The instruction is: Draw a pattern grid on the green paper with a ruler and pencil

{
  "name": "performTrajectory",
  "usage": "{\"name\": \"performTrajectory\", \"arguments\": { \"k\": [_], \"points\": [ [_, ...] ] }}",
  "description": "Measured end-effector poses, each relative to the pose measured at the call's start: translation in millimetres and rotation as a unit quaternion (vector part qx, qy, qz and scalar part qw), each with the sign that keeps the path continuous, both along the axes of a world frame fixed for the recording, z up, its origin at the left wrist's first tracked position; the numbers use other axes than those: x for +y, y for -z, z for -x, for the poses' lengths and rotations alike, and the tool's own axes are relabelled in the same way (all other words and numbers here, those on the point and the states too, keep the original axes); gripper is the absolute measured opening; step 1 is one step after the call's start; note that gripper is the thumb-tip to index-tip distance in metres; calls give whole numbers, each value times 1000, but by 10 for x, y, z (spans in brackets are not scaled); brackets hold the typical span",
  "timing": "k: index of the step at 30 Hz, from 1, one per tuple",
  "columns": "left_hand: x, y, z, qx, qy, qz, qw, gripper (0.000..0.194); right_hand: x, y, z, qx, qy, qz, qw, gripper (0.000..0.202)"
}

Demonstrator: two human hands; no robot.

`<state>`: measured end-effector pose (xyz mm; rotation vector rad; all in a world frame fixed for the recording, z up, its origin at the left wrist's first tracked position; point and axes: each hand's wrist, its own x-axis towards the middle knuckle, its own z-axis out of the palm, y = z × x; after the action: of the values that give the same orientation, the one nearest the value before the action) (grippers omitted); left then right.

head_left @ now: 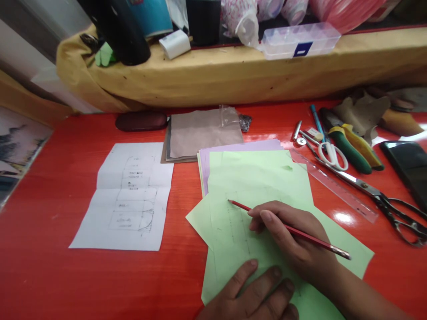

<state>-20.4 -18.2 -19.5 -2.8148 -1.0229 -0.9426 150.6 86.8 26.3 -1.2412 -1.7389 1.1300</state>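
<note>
My right hand (290, 235) grips a red pencil (313, 240), its tip at the faint lines drawn on a green sheet of paper (253, 182). Flat on the lower part of that sheet lies my left hand (255, 295), fingers spread, holding nothing. More green sheets and a purple sheet (240, 147) show from underneath. To the left is a creased white sheet (133, 195) with a pencil drawing and small writing that I cannot read.
At the right lie a clear ruler (336, 186), large scissors (373, 191), white-handled scissors (332, 156), pliers (350, 142) and a black phone (407, 166). Behind the papers are brownish sheets (203, 133) and a dark red case (142, 121). A cloth-covered ledge (213, 80) bounds the red table.
</note>
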Motion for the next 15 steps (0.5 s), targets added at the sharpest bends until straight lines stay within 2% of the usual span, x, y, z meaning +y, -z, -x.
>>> {"name": "performTrajectory", "arguments": {
  "k": [15],
  "points": [
    [-35, 54, 25, 11, 16, 2, 1000, 17, -28, 12, -13, 3, 11, 11, 1000, 29]
  ]
}}
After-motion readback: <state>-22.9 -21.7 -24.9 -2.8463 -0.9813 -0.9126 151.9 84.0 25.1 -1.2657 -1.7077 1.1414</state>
